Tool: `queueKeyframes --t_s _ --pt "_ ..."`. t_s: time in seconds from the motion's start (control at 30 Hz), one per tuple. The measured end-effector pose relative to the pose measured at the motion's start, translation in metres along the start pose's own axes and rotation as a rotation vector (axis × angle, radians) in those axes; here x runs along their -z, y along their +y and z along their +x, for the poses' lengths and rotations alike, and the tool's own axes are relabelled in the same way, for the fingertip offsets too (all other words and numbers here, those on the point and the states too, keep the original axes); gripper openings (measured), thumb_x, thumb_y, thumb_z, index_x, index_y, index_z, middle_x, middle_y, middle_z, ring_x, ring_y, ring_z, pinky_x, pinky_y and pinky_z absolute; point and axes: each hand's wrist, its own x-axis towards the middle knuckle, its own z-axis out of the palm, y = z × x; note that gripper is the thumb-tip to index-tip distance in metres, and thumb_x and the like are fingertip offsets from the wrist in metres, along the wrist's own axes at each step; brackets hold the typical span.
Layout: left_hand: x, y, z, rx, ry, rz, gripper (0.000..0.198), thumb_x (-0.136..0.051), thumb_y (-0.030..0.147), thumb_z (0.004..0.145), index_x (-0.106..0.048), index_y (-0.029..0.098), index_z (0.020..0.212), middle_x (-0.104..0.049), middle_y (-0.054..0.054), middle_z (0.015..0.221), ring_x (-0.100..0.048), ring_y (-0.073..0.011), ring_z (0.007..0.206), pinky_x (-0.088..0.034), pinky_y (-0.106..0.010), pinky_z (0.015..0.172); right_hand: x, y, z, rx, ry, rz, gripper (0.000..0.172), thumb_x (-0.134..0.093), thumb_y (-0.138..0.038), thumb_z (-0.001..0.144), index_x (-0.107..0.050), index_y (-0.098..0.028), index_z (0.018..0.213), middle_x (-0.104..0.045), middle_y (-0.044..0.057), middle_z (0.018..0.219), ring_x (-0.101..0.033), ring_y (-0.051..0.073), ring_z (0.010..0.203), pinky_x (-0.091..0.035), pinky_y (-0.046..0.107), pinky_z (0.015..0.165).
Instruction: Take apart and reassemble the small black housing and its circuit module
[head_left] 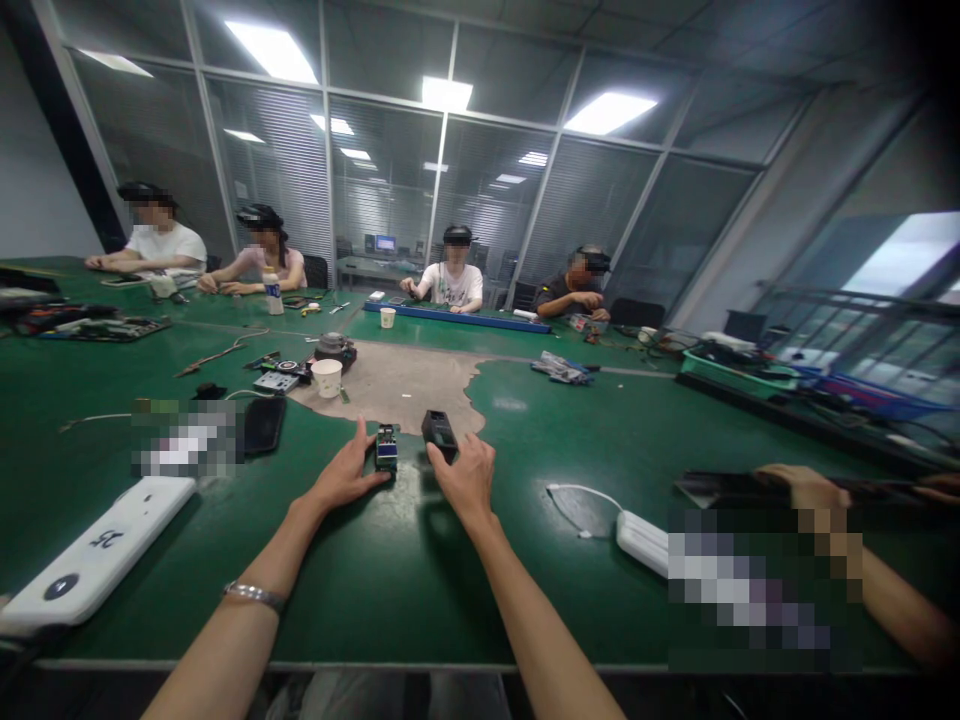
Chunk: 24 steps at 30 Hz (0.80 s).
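My left hand (346,474) has its thumb and fingers around the left side and near end of a small circuit board module (386,449). The module is green with a blue and white part on its face, and it stands at the table surface. A black rectangular casing (439,432) with an opening in its face is gripped by my right hand (466,474), tilted and held just above the table. A short gap lies between module and casing.
To the left are a black phone (264,425), a white power strip (105,545) and a paper cup (327,379). At right, a white power bank (641,540) trails a cable near another person's hand (810,490). Grey gloves (562,368) lie farther back. Several people sit opposite.
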Motion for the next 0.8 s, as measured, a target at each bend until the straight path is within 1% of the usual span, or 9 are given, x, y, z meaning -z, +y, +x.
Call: queueKeyframes --t_s 0.1,0.2,0.33,0.43,0.5,0.57,0.67,0.73,0.8 --pt "-0.001 -0.001 0.0 -0.009 0.002 -0.001 0.129 -0.076 0.04 0.09 0.025 0.015 0.165 -0.049 -0.022 0.161 -0.04 -0.0355 0.154 -0.028 -0.058 0.127 0.0 -0.03 0.006 0.029 -0.021 0.06 0.05 -0.067 -0.056 0.095 -0.081 -0.012 0.112 -0.065 0.022 0.139 -0.053 0.035 0.133 -0.038 0.044 0.113" --pt "-0.001 -0.002 0.0 -0.012 0.008 -0.007 0.129 -0.077 0.04 0.09 0.024 0.016 0.165 -0.05 -0.022 0.161 -0.041 -0.0353 0.154 -0.031 -0.058 0.125 -0.003 -0.057 0.006 0.031 -0.085 0.083 0.05 -0.066 -0.058 0.094 -0.082 -0.013 0.111 -0.066 0.021 0.138 -0.053 0.035 0.133 -0.039 0.043 0.111" --pt "-0.001 0.0 0.0 -0.016 0.017 -0.014 0.128 -0.076 0.039 0.089 0.024 0.016 0.166 -0.053 -0.022 0.157 -0.049 -0.0349 0.148 -0.034 -0.058 0.124 -0.009 -0.079 0.003 0.005 -0.18 0.053 0.052 -0.066 -0.059 0.093 -0.082 -0.012 0.11 -0.068 0.022 0.132 -0.055 0.038 0.127 -0.043 0.043 0.104" --pt "-0.001 0.002 -0.001 -0.006 0.031 -0.019 0.127 -0.077 0.038 0.088 0.02 0.015 0.167 -0.058 -0.021 0.152 -0.055 -0.035 0.141 -0.038 -0.057 0.121 -0.013 -0.085 0.001 0.002 -0.226 0.031 0.055 -0.066 -0.06 0.092 -0.081 -0.012 0.112 -0.069 0.022 0.129 -0.055 0.039 0.126 -0.045 0.043 0.102" --pt "-0.001 0.001 -0.001 -0.018 0.037 -0.015 0.126 -0.077 0.038 0.088 0.018 0.015 0.168 -0.057 -0.022 0.152 -0.055 -0.0359 0.14 -0.04 -0.056 0.12 -0.015 -0.087 0.0 0.012 -0.232 0.011 0.056 -0.065 -0.062 0.092 -0.081 -0.012 0.111 -0.067 0.023 0.131 -0.053 0.039 0.128 -0.045 0.044 0.102" --pt "-0.002 -0.002 -0.001 -0.034 0.041 -0.001 0.126 -0.077 0.04 0.087 0.017 0.015 0.168 -0.053 -0.023 0.156 -0.052 -0.0372 0.143 -0.04 -0.057 0.12 -0.017 -0.088 -0.002 0.028 -0.232 -0.019 0.055 -0.066 -0.062 0.091 -0.081 -0.012 0.11 -0.066 0.023 0.133 -0.052 0.038 0.128 -0.044 0.044 0.103" --pt "-0.005 -0.009 0.0 -0.031 0.062 0.031 0.129 -0.079 0.041 0.082 0.013 0.014 0.169 -0.044 -0.026 0.162 -0.044 -0.0394 0.15 -0.037 -0.059 0.122 -0.02 -0.087 -0.008 0.048 -0.252 -0.066 0.053 -0.069 -0.06 0.09 -0.081 -0.012 0.108 -0.067 0.023 0.131 -0.052 0.038 0.127 -0.044 0.046 0.103" --pt "-0.008 -0.015 0.001 -0.033 0.086 0.06 0.124 -0.077 0.037 0.079 0.004 0.01 0.169 -0.038 -0.028 0.165 -0.037 -0.0417 0.154 -0.034 -0.06 0.124 -0.022 -0.084 -0.014 0.053 -0.277 -0.083 0.053 -0.069 -0.06 0.089 -0.081 -0.011 0.107 -0.068 0.022 0.129 -0.053 0.039 0.125 -0.045 0.046 0.101" --pt "-0.011 -0.021 0.002 -0.034 0.098 0.092 0.111 -0.071 0.033 0.08 -0.01 0.005 0.168 -0.034 -0.03 0.167 -0.032 -0.0441 0.156 -0.031 -0.061 0.126 -0.024 -0.082 -0.019 0.049 -0.291 -0.087 0.052 -0.069 -0.059 0.09 -0.08 -0.011 0.108 -0.069 0.022 0.127 -0.054 0.039 0.124 -0.045 0.046 0.1"
